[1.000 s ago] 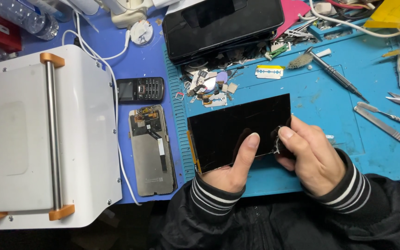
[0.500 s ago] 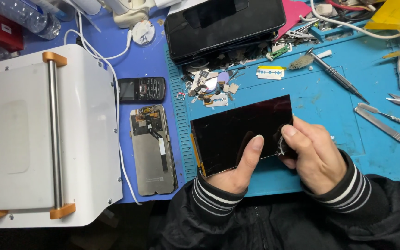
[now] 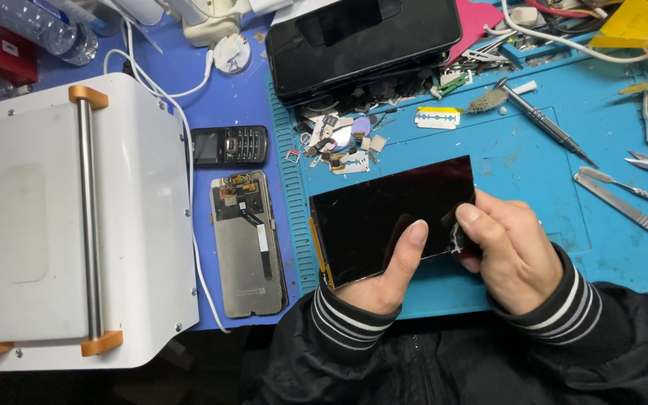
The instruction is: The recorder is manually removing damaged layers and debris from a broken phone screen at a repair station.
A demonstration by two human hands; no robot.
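We hold the flat, glossy black rectangular screen panel (image 3: 384,217) just above the near edge of the blue silicone work mat (image 3: 534,187), tilted a little with its long edge running from 8 o'clock to 2 o'clock. Our left hand (image 3: 384,277) grips it from beneath at the panel's 6 o'clock, thumb laid flat across the glass, the other fingers hidden behind. Our right hand (image 3: 508,251) closes on the panel's 3 o'clock edge, thumb on top, fingers curled and pinching a small whitish scrap (image 3: 457,236) against the glass; we cannot tell what the scrap is.

At 9 o'clock of the panel lies 1 opened grey phone back with its ribbon cable showing (image 3: 247,244), and at that phone's 12 o'clock a small black keypad phone (image 3: 229,145). Further toward 9 o'clock sits the white box-shaped machine with a steel roller and orange end caps (image 3: 76,217).

At 12 o'clock of the panel we see a heap of small loose phone parts (image 3: 343,139), and beyond it a large black device with a dark glass top (image 3: 365,41). Toward 2 o'clock lie a razor blade (image 3: 438,118), a dark-handled screwdriver (image 3: 541,120) and, at 3 o'clock, metal scalpel-like tools (image 3: 628,206).
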